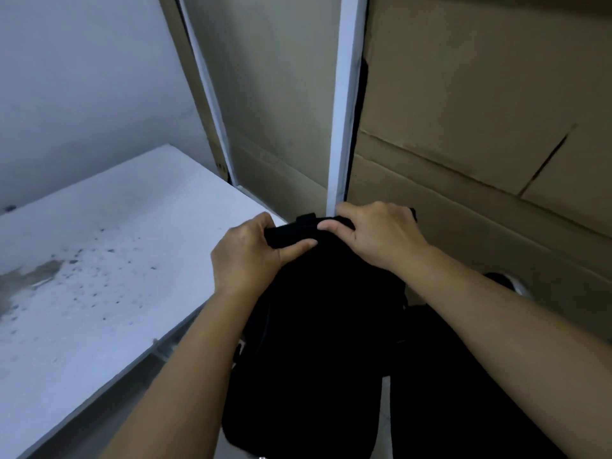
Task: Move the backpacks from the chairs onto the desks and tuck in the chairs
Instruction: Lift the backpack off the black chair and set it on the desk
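You have both hands on the top edge of the black backpack, which fills the lower centre of the frame. Your left hand is closed over the left part of that edge, thumb pressed flat along the fabric; your right hand is curled over the right part, fingers folded down onto it. Gripping the top at two points likely keeps the bag hanging straight so you can lift it cleanly. The white desk lies at centre left, its stained surface bare and just beside the bag, a short swing away. Cardboard fills the upper right. The chair beneath is too dark to make out.
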